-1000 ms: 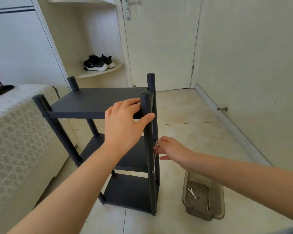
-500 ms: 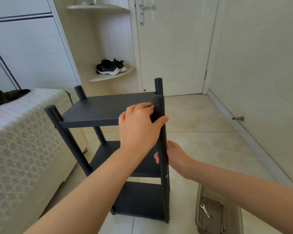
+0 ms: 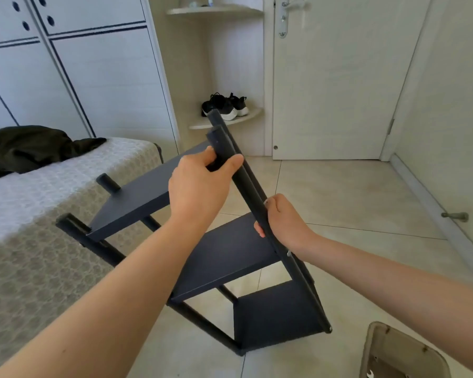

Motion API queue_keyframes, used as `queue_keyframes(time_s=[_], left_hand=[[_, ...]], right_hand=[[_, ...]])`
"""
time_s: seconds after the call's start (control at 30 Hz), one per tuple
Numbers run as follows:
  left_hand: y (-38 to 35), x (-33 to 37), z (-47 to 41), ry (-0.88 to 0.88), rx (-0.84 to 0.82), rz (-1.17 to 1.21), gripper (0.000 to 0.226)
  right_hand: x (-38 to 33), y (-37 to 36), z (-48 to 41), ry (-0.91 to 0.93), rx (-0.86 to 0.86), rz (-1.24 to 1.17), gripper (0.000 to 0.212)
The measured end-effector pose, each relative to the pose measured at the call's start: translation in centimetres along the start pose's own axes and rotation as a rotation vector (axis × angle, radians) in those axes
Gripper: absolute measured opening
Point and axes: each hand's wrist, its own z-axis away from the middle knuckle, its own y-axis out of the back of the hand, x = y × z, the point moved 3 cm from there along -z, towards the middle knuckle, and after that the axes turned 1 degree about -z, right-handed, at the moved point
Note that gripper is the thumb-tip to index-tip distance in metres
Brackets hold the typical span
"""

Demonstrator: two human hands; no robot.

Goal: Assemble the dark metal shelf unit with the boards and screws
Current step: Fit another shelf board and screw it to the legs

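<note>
You have one view, worn on your head: it faces forward and down, close over the shelf unit, with floor, door and bed beyond.

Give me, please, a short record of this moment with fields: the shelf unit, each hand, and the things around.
Shelf unit: three boards fitted, tilted toward the bed
Left hand: grips the top of the front post
Right hand: grips the same post lower down
Tray: lower right of the view, holds a wrench
Sneakers: on the corner shelf beside the door
</note>
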Motion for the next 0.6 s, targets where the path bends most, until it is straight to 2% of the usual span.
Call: queue_keyframes(time_s=[0.27,0.37,0.47,0.53,0.6], left_hand=[[4.3,-4.6,0.4,0.121,0.124,0.204,0.02],[5.4,-6.8,1.4,0.175,0.16,0.28,0.03],[6.1,-9.3,2.7,0.233,0.19,0.322,0.044],[6.6,-10.7,3.8,0.287,0.187,0.347,0.04],[7.0,-12.1,4.8,0.349,0.173,0.377,0.02]], right_hand=[[-2.4,-3.3,-1.3,0.134,-0.063,0.162,0.011],[-2.5,-4.6,-1.1,0.197,-0.078,0.249,0.009],[-2.2,-5.9,-0.9,0.188,-0.085,0.24,0.018],[-1.8,-6.8,-0.6,0.168,-0.105,0.282,0.021],[-1.2,-7.5,-0.3,0.167,-0.118,0.298,0.023]])
